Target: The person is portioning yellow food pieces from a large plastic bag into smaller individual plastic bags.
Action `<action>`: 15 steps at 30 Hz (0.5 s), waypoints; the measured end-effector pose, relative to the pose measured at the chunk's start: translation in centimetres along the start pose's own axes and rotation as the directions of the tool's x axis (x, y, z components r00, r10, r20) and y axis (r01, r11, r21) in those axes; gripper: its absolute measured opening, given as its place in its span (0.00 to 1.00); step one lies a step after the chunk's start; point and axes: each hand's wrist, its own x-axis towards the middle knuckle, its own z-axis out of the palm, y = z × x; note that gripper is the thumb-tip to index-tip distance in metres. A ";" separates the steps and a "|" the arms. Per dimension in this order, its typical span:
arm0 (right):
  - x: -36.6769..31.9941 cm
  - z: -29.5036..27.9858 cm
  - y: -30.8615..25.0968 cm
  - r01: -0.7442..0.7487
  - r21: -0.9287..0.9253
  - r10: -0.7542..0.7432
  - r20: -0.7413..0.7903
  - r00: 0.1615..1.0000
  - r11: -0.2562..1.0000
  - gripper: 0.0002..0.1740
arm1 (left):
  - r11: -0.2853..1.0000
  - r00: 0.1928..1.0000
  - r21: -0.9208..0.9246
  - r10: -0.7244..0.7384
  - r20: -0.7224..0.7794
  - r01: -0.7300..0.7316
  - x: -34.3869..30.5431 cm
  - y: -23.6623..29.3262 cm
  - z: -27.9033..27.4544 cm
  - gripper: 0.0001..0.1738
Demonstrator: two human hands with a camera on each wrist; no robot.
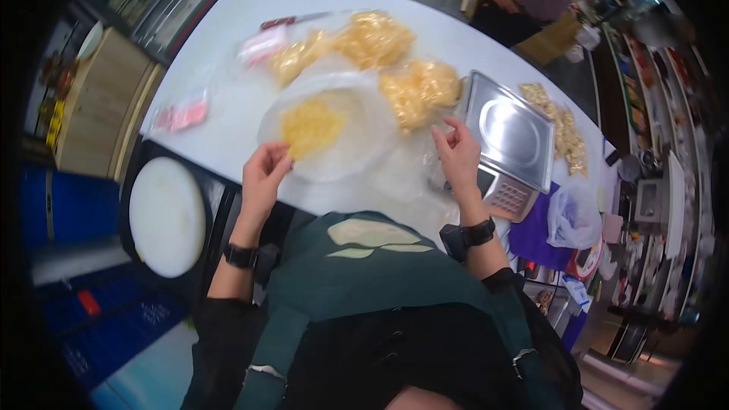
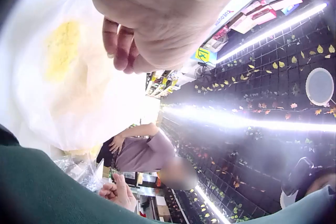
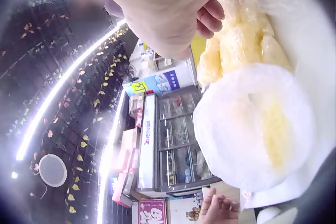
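Left hand and right hand bend fingers near a blurred bowl, any grip impossible to tell.

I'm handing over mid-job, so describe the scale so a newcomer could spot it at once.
On the white table, look right of the bulging bags of yellow food, beside the right hand. The scale has a broad, shiny metal top and a keypad on its near side. That keypad sets it apart from the soft bags around it.

Bags lie behind the bowl on the table, the scale (packets beyond it) to the right.
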 end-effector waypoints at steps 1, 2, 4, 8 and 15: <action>-0.6 1.3 -1.0 0.013 -0.010 -0.012 0.076 0.997 1.000 0.25 | 0.999 0.999 0.043 0.028 -0.046 -0.026 -0.4 -0.7 -1.6 0.12; -0.8 2.3 -1.5 0.024 -0.004 -0.024 0.086 0.996 1.000 0.25 | 0.994 0.994 0.084 0.077 -0.074 -0.070 -0.1 -1.2 -2.2 0.12; -1.3 4.2 -2.9 0.127 0.025 -0.129 0.176 0.976 0.992 0.31 | 0.953 0.963 0.258 0.208 -0.172 -0.160 -0.5 -1.0 -3.0 0.14; 0.4 7.6 -3.9 0.513 -0.170 -0.501 0.108 0.858 0.842 0.39 | 0.782 0.912 0.580 0.381 -0.153 -0.230 -1.1 -2.6 -3.9 0.18; 3.8 12.8 -5.3 0.376 -0.423 -0.292 0.252 0.923 0.824 0.43 | 0.851 1.000 0.524 0.026 0.012 -0.028 0.5 -9.6 -3.2 0.41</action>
